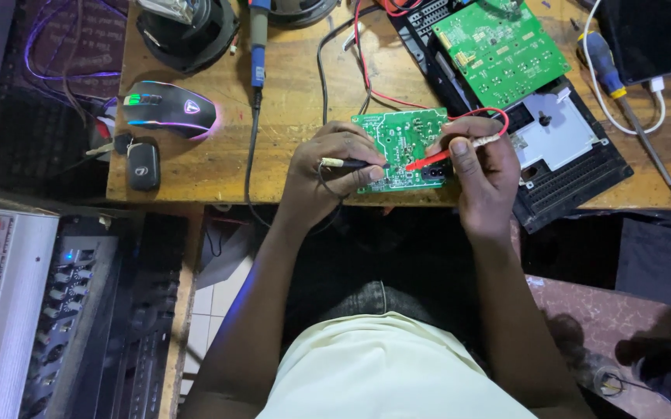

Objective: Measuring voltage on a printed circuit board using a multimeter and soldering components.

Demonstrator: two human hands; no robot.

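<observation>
A small green circuit board (396, 138) lies at the front edge of the wooden workbench (289, 101). My left hand (327, 167) grips a black test probe (351, 164) whose tip touches the board's left side. Pinched in my right hand (483, 167) is a red test probe (428, 161), with its tip on the board's lower right near a black socket. Red wire (397, 101) loops from the probe over the board toward the back.
A lit computer mouse (168, 107) and a car key fob (143, 164) lie at the left. A larger green board (500, 48) rests on a black chassis (576, 167) at the right. A screwdriver (622, 101), a soldering iron (258, 46) and an audio mixer (32, 310) are nearby.
</observation>
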